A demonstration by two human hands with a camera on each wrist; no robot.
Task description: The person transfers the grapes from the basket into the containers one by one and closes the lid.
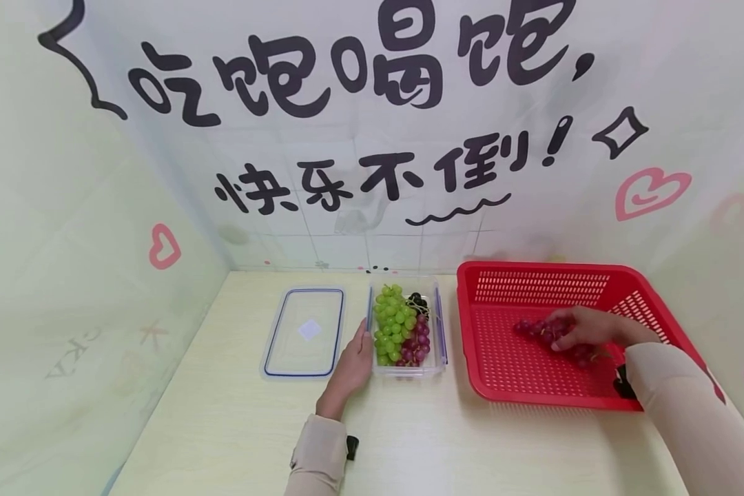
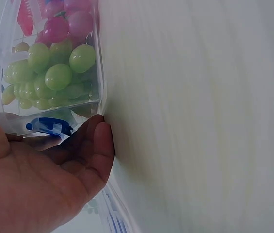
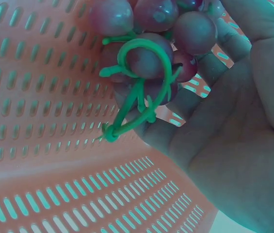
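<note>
Head view: bright, even, diffuse light — no hard shadows, only soft ones under the red basket [image 1: 651,289] and the clear container [image 1: 439,324]. A faint sheen lies on the wall at centre. Wide-angle distortion bends the wall edges and the worktop [image 1: 242,413] toward the frame corners; focus is adequate.

Left wrist view: the right half is washed out and pale, with smeared, streaky blur; the green grapes [image 2: 54,73] at upper left are soft.

Right wrist view: strong teal-pink colour cast — close focus is fairly sharp on the red grapes [image 3: 146,29].
</note>
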